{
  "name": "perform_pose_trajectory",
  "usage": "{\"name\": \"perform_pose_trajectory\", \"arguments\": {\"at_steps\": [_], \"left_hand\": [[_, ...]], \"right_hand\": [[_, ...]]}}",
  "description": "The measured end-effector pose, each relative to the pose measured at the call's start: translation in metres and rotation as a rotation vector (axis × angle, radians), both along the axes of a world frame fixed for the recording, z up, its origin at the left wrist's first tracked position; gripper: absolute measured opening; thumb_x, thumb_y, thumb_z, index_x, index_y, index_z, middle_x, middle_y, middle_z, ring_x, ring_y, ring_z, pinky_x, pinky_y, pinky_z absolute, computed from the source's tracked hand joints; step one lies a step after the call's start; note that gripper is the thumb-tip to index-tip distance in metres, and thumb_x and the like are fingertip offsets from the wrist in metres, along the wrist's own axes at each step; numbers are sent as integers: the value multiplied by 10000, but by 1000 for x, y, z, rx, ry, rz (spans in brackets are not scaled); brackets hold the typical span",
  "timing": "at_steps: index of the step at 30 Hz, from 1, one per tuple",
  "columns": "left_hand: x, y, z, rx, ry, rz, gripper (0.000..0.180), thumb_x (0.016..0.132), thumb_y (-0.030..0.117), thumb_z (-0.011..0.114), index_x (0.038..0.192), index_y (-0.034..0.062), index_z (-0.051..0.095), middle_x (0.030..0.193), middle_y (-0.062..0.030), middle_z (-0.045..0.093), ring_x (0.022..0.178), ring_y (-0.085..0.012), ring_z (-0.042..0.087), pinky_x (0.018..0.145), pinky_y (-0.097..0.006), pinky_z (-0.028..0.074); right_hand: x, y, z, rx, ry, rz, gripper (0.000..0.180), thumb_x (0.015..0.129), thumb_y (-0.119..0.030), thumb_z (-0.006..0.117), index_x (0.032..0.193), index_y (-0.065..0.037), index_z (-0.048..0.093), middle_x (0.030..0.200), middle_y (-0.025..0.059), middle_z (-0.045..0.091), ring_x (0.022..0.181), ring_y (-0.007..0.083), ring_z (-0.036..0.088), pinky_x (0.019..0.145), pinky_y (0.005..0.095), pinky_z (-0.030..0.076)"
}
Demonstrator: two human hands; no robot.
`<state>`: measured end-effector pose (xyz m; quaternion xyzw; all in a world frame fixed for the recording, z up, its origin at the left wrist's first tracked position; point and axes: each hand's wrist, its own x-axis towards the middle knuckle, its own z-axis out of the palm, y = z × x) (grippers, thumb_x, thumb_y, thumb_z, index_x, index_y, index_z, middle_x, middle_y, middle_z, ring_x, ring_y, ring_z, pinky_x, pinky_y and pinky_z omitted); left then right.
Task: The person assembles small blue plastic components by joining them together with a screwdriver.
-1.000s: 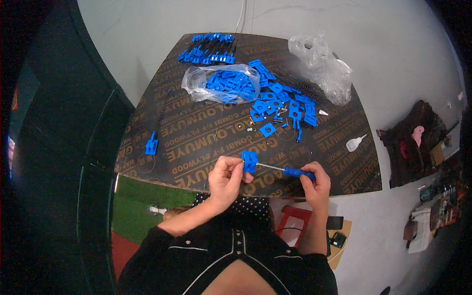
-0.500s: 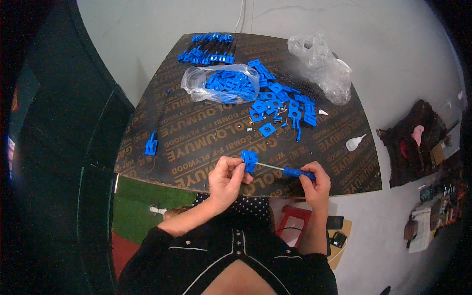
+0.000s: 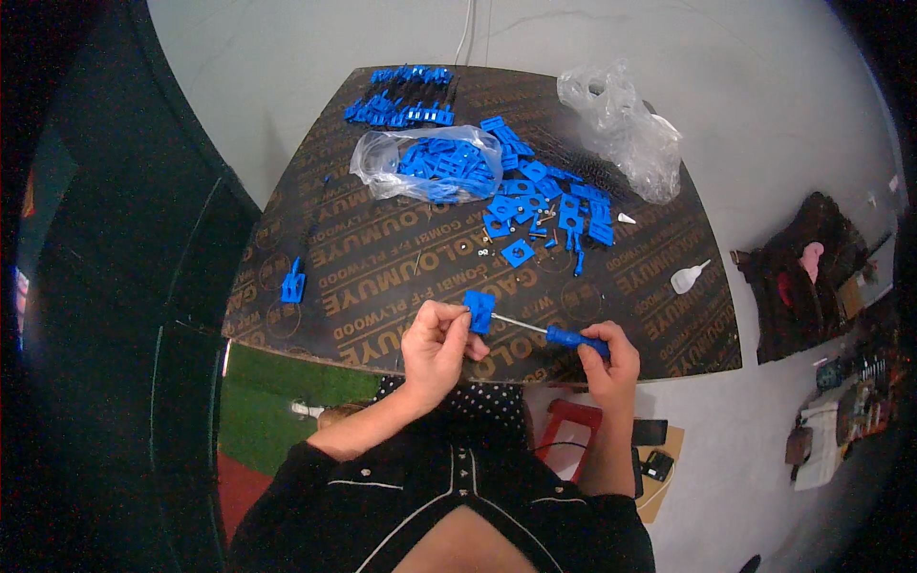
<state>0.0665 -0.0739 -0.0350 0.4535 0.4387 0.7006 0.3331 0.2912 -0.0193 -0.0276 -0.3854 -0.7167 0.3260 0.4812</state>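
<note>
Just above the table's near edge, my left hand (image 3: 437, 350) pinches a small blue plastic part (image 3: 479, 311) between thumb and fingers. My right hand (image 3: 611, 363) is wrapped round the blue handle of a screwdriver (image 3: 565, 337). Its thin metal shaft points left, and the tip meets the right side of the blue part. Whether the tip sits in a screw is too small to tell. Beyond my hands lie loose blue square plates (image 3: 518, 253) with round holes, along with several small screws and nuts (image 3: 484, 252).
On the dark printed plywood table (image 3: 373, 286) lie a clear bag of blue parts (image 3: 449, 164), rows of blue-and-black assemblies (image 3: 401, 95), and a crumpled clear bag (image 3: 621, 129). One blue piece (image 3: 293, 285) lies far left; a white squeeze bottle (image 3: 690, 277) lies right.
My hands, the blue part and the screwdriver have shifted slightly left. Both grips remain, and the screwdriver tip is still at the part.
</note>
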Motion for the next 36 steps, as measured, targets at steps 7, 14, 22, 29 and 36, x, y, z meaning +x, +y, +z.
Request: {"name": "perform_pose_trajectory", "arguments": {"at_steps": [7, 14, 22, 29, 36], "left_hand": [[-6, 1, 7, -48, -159, -53, 74, 941, 54, 471, 937, -18, 458, 729, -111, 590, 566, -156, 629, 486, -247, 533], [-13, 3, 6, -59, -246, -104, 82, 945, 64, 463, 940, -18, 453, 724, -119, 584, 550, -180, 628, 468, -259, 535], [-16, 5, 2, -65, -319, -149, 74, 940, 57, 468, 942, -15, 449, 711, -126, 590, 557, -187, 630, 479, -270, 543], [-16, 7, -2, -40, -346, -140, 98, 933, 72, 486, 936, -20, 453, 696, -138, 595, 534, -222, 630, 459, -316, 548], [-19, 6, -4, -50, -354, -174, 115, 954, 97, 450, 958, -17, 434, 710, -146, 591, 555, -216, 626, 488, -303, 546]], "right_hand": [[-1, -4, 12, 87, -55, 72, 236, 744, -40, 623, 967, -20, 550, 838, 105, 564, 726, 210, 566, 666, 290, 449], [1, -8, 24, -20, -147, 84, 236, 760, -49, 615, 985, -22, 550, 858, 118, 577, 740, 233, 586, 676, 306, 458], [0, -4, 27, 134, -191, 86, 203, 758, -76, 617, 952, -24, 581, 756, 122, 594, 629, 261, 599, 573, 314, 453], [1, 0, 28, 152, -181, 95, 196, 751, -67, 615, 939, -14, 592, 791, 131, 612, 650, 255, 614, 581, 308, 460], [0, 0, 23, 140, -146, 88, 203, 743, -34, 611, 943, -9, 587, 807, 132, 612, 653, 241, 606, 590, 298, 459]]}}
